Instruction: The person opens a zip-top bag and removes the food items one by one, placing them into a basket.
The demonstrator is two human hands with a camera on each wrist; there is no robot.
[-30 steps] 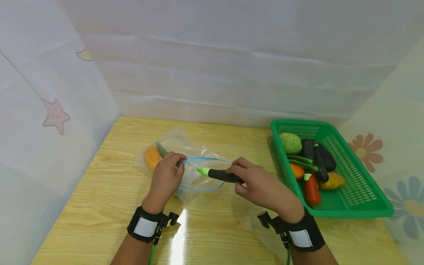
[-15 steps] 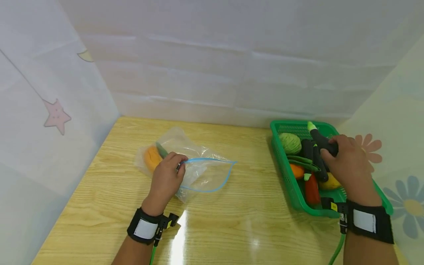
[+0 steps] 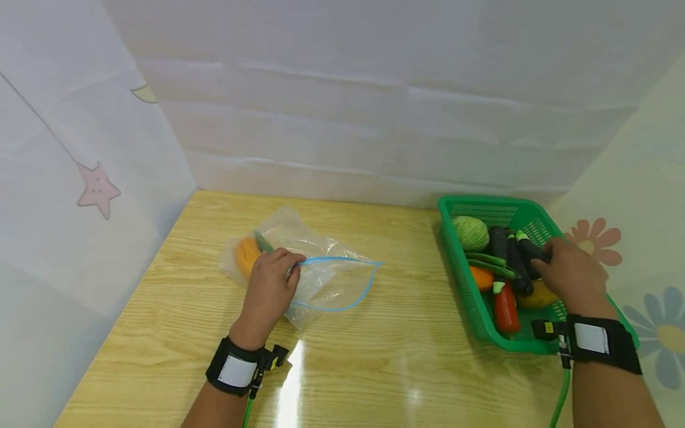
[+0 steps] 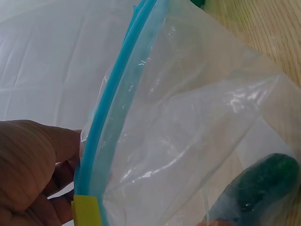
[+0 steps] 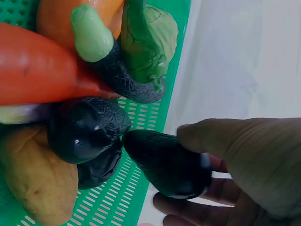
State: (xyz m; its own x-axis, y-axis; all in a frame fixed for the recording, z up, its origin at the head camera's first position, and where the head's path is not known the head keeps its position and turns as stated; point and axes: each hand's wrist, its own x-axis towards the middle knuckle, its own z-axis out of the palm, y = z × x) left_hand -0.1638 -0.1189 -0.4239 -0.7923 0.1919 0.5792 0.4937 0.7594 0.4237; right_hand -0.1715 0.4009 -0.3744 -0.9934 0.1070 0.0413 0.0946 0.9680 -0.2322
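Observation:
My left hand (image 3: pixel 272 288) pinches the blue-edged mouth of a clear zip bag (image 3: pixel 342 284) lying on the table. Inside the bag are an orange-yellow vegetable (image 3: pixel 247 254) and a green cucumber (image 4: pixel 258 190). At the right, my right hand (image 3: pixel 578 278) is over the green basket (image 3: pixel 484 333) and holds a black eggplant (image 5: pixel 167 162) with a light green tip, thumb on one side and fingers on the other. The eggplant lies low among the other vegetables, close against another dark one. Its tip is hidden in the right wrist view.
The basket also holds a cabbage (image 3: pixel 471 232), green pods (image 3: pixel 489 263), an orange vegetable (image 3: pixel 481 277), a red one (image 3: pixel 506 309), a yellow-brown one (image 3: pixel 537 295) and more dark eggplants. White cloth walls stand behind and beside the wooden table (image 3: pixel 353 368).
My right hand has carried the eggplant from the bag's mouth rightward to the basket and lowered it in. The left hand has stayed at the bag, whose contents look the same.

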